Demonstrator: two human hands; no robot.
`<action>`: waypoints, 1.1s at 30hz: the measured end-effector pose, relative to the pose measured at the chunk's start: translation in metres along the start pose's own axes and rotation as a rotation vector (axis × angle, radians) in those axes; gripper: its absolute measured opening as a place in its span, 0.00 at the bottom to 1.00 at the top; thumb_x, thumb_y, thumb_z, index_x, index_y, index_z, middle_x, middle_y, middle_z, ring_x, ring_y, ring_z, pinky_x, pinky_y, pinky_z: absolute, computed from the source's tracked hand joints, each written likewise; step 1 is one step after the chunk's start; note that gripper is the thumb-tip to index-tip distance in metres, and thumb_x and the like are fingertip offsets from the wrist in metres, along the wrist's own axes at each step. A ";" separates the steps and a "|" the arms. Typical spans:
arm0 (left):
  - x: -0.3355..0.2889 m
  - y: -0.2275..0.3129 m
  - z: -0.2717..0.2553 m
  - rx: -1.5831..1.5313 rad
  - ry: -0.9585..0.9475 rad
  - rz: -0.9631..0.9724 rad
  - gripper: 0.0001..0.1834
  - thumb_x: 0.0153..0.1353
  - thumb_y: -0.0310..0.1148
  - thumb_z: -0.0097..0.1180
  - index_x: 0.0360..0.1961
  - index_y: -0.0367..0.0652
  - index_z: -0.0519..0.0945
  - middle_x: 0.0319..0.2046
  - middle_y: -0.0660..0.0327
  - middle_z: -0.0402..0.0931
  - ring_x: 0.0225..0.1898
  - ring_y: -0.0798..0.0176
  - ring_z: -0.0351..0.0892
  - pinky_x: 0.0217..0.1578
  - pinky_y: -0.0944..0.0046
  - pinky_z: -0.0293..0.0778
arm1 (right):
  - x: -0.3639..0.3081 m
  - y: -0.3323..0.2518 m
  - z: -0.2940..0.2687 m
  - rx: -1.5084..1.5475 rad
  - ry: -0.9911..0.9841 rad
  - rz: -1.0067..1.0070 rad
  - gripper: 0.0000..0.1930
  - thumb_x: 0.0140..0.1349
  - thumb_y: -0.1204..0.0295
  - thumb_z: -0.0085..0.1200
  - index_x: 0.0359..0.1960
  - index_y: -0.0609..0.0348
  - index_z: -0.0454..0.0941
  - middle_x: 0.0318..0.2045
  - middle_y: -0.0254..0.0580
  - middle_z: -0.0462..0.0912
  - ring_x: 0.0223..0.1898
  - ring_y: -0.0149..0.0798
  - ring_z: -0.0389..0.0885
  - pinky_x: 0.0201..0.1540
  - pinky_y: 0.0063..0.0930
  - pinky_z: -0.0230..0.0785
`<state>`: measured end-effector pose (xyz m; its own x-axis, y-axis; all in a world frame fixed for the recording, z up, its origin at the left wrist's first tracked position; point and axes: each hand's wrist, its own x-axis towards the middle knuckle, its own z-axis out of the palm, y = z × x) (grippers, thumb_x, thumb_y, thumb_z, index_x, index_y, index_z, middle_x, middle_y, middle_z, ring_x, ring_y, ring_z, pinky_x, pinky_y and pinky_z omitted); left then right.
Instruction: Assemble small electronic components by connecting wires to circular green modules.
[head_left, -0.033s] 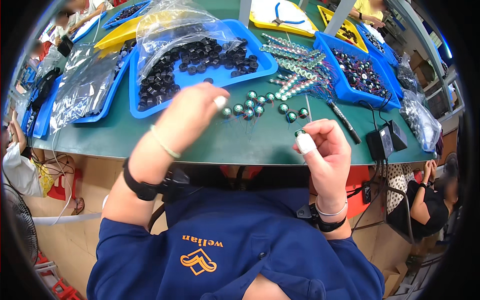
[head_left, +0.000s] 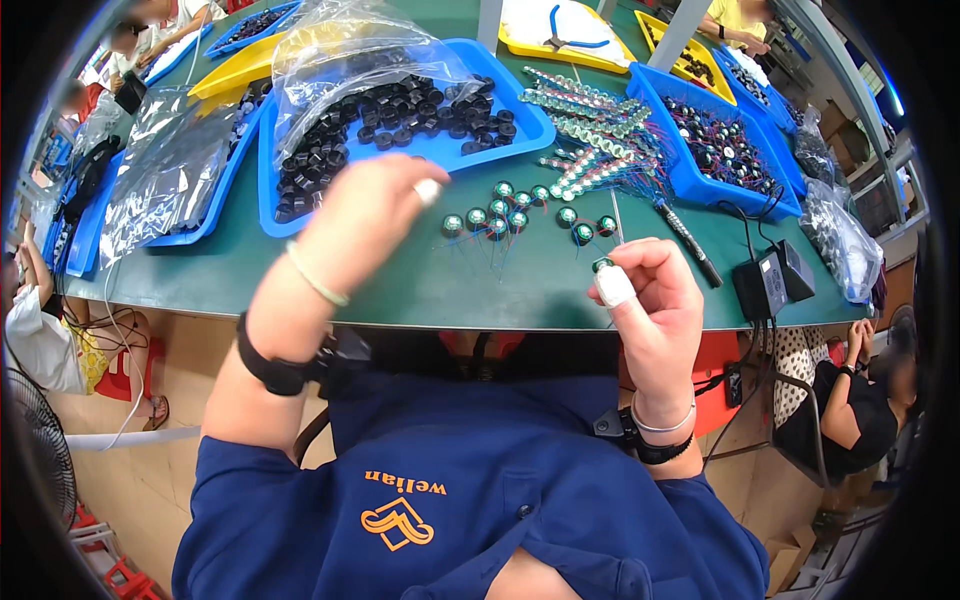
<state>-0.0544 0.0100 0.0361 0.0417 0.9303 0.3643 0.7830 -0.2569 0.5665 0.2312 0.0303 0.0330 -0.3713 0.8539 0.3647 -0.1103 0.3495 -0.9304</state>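
Note:
My left hand (head_left: 375,212), with a white cover on its thumb, is over the near edge of a blue tray (head_left: 532,125). The tray holds many small black round caps (head_left: 400,122). That hand's fingertips are blurred and partly hidden, so any object in them cannot be made out. My right hand (head_left: 655,305), thumb also wrapped in white, pinches a small round green-and-black part (head_left: 602,265) above the table's near edge. Several similar green-topped round parts (head_left: 497,208) with thin red and blue wires lie on the green table between my hands.
Beyond the loose parts lie strips of joined round pieces (head_left: 595,130). To their right stands a blue bin (head_left: 690,185) of wired parts. A marker pen (head_left: 690,245) and a black adapter (head_left: 762,288) lie on the right. Clear plastic (head_left: 350,50) overhangs the tray.
My left hand has shifted slightly left and away from me. The right hand keeps its pinch on the small round part, almost unmoved.

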 end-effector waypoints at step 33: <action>-0.040 0.057 0.016 -1.479 -0.184 -0.349 0.18 0.65 0.32 0.56 0.55 0.37 0.73 0.47 0.58 0.78 0.46 0.64 0.81 0.47 0.66 0.80 | 0.006 0.001 0.031 0.459 -0.243 0.114 0.12 0.66 0.77 0.53 0.50 0.64 0.74 0.44 0.40 0.80 0.40 0.30 0.80 0.45 0.24 0.75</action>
<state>-0.0018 -0.0372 0.0419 0.1535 0.9877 0.0305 -0.5262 0.0555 0.8485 0.2003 0.0236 0.0331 -0.6013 0.7436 0.2923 -0.4290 0.0082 -0.9033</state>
